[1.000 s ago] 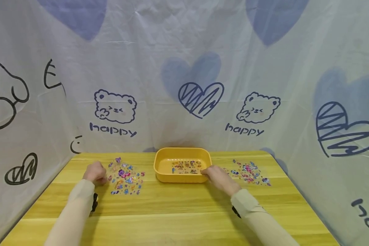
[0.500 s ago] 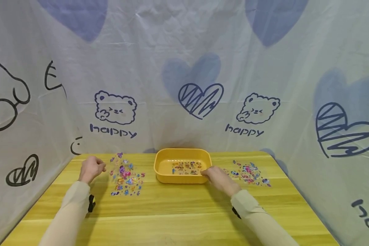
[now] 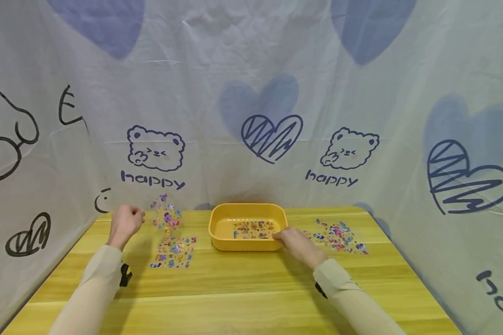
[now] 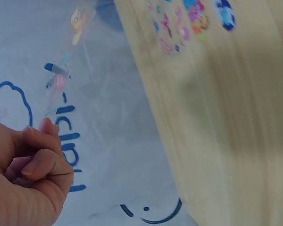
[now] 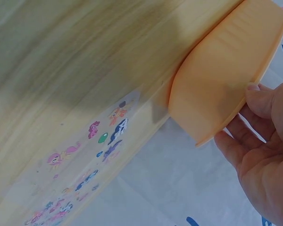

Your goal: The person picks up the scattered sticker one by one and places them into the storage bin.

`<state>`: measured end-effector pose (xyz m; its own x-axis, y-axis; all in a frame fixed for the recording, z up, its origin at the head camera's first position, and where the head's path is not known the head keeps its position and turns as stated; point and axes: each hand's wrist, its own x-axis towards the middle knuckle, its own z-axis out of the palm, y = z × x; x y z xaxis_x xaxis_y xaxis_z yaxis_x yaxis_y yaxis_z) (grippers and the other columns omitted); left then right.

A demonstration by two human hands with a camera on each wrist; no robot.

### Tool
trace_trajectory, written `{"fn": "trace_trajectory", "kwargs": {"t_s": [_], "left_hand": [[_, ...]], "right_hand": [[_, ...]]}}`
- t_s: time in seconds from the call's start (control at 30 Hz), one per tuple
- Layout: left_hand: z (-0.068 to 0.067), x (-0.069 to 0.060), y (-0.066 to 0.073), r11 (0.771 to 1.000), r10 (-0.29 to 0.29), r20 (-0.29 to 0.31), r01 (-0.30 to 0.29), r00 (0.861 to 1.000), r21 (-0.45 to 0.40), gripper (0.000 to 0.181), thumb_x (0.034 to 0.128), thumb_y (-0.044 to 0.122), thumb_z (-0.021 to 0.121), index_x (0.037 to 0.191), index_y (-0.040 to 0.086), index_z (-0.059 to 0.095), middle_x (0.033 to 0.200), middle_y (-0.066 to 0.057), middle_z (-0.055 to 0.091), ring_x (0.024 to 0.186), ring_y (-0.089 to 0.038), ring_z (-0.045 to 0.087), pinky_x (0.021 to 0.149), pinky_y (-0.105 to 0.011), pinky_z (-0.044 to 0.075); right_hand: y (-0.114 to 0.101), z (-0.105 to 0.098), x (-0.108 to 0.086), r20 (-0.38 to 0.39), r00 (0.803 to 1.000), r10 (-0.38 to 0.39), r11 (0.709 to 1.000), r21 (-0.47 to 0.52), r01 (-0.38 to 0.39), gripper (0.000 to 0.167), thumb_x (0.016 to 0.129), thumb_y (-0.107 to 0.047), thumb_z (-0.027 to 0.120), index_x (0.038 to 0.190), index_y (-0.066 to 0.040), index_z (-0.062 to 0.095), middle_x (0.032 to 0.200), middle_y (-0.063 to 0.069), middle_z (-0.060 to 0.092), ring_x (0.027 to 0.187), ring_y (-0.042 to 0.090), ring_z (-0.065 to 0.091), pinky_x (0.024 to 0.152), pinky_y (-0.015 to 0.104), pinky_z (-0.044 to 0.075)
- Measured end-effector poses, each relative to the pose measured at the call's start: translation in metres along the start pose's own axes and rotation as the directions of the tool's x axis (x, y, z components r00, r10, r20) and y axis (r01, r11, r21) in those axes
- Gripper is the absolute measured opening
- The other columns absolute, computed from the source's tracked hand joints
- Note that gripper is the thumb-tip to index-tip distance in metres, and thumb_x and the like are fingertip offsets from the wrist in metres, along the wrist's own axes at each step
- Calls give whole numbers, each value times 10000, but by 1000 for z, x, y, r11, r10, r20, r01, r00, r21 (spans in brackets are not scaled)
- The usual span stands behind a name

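Observation:
My left hand (image 3: 125, 225) pinches a clear sticker sheet (image 3: 166, 218) dotted with small colourful figures, held up off the table. In the left wrist view the sheet (image 4: 76, 23) is nearly transparent, hanging beyond the fingertips. Below it, more stickers (image 3: 173, 253) lie on the table. At the back middle stands a yellow plastic basin (image 3: 247, 245) with a sticker sheet (image 3: 253, 229) inside. My right hand (image 3: 301, 245) holds the basin's near right rim, thumb and fingers around it in the right wrist view.
On the right of the wooden table (image 3: 234, 298) lies another clear sticker sheet (image 3: 339, 236). Behind the table hangs a white cloth (image 3: 218, 179) printed with hearts and bears. More of the cloth closes off both sides.
My left hand has risen from the table, and the sticker sheet has come up with it, its upper part now against the cloth. The right hand stays on the basin's rim.

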<state>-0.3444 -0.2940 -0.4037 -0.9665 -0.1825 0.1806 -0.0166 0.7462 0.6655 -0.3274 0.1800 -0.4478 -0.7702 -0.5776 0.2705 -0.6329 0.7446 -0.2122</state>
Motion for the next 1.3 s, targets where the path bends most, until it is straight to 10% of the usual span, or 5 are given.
{"fn": "trace_trajectory", "kwargs": {"t_s": [0.87,1.3], "left_hand": [[25,-10,58,995,49,-86,-56,995,-86,328,1012,198,449,936,13,710,888,-181,697,530,-152,478,433,-254,378],[65,-13,76,975,56,-97,-76,994,-211,240,976,176,557,928,35,745,810,-129,716,511,-117,485,425,-237,377]], "right_hand": [[1,-4,-3,-1,999,-53,999,3,53,164,935,-10,610,1034,-21,740,947,95,745,829,191,692,783,325,578],[1,-6,-1,0,998,-68,998,15,68,166,932,-3,612,1034,-10,742,956,108,747,831,202,695,779,334,577]]}}
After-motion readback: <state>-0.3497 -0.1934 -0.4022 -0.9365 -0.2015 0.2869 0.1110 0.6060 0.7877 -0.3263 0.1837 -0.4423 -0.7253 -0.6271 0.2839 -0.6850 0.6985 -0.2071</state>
